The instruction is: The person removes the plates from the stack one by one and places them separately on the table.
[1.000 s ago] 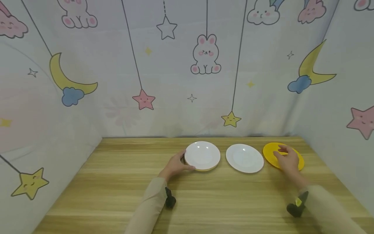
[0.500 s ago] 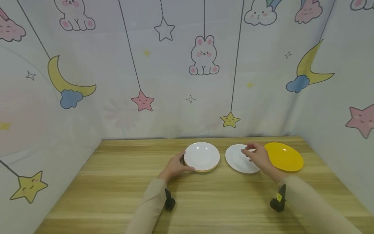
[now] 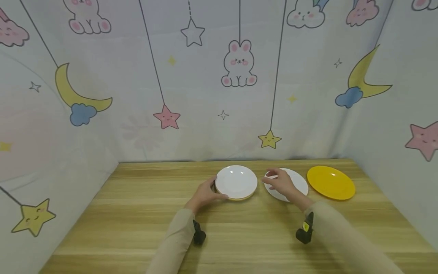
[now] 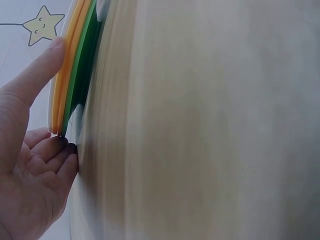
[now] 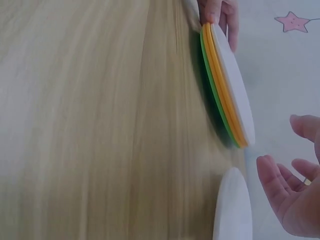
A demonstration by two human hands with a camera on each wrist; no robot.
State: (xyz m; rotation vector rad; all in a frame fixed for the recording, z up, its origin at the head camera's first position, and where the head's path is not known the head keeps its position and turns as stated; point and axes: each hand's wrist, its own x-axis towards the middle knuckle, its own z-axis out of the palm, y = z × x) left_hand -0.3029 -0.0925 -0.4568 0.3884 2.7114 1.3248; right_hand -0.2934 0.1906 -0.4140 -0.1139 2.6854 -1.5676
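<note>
A stack of plates [image 3: 237,182] stands at the back middle of the table, the white plate on top. In the right wrist view, orange-yellow plates [image 5: 223,82] show beneath the white one, with a green plate [image 5: 212,85] at the bottom. My left hand [image 3: 204,196] grips the stack's left side, thumb along the near rim and fingers round the edge. My right hand [image 3: 282,183] hovers over a single white plate [image 3: 298,183], fingers spread and bent slightly toward the stack, nothing between them. A yellow plate [image 3: 331,183] lies to the right.
The wooden table [image 3: 246,236] ends at a fabric backdrop [image 3: 205,76] printed with rabbits, stars and moons. Side walls of similar cloth rise at left and right. A dark camera mount sits on each wrist.
My right hand has moved left, from above the yellow plate to above the single white plate, nearing the stack. The left hand stays on the stack, and the plates have not moved.
</note>
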